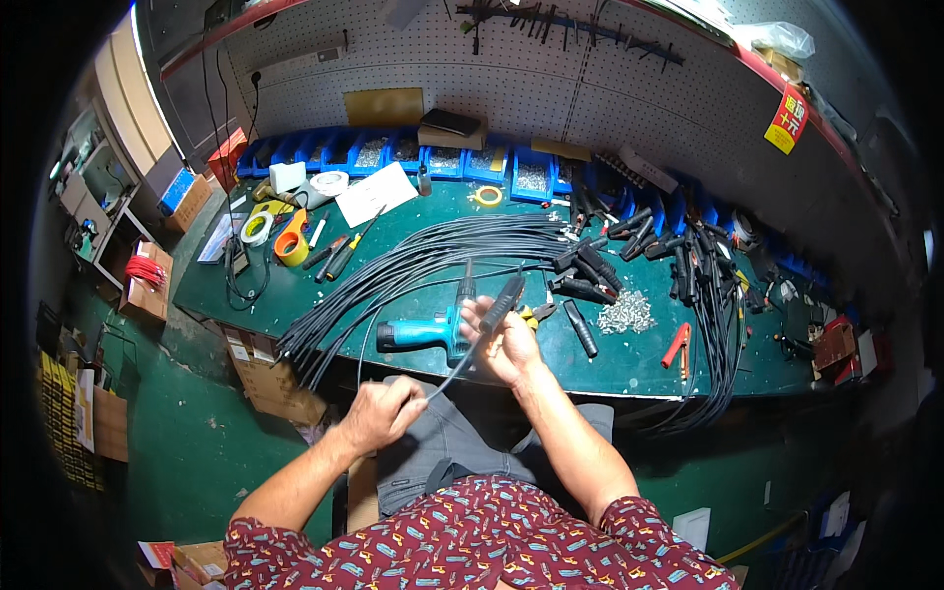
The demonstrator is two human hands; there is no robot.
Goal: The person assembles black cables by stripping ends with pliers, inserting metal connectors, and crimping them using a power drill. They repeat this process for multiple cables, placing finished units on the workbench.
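By the table's [629, 374] near edge, the left hand [382, 413] grips a cable [454, 374], the right hand [513, 346] a black handle [504, 301].

The table [629, 372] was green, the drill [421, 333] and the bins [444, 162] were blue, the cable [457, 368] was dark grey, its grip [502, 303] was black, the metal bits [626, 313] were silver, the trousers [413, 454] were grey, and the dark red shirt [442, 541] had little yellow and blue pictures.

Left fingers [403, 392] tightly pinched, right fingers [472, 317] curled, palm upturned
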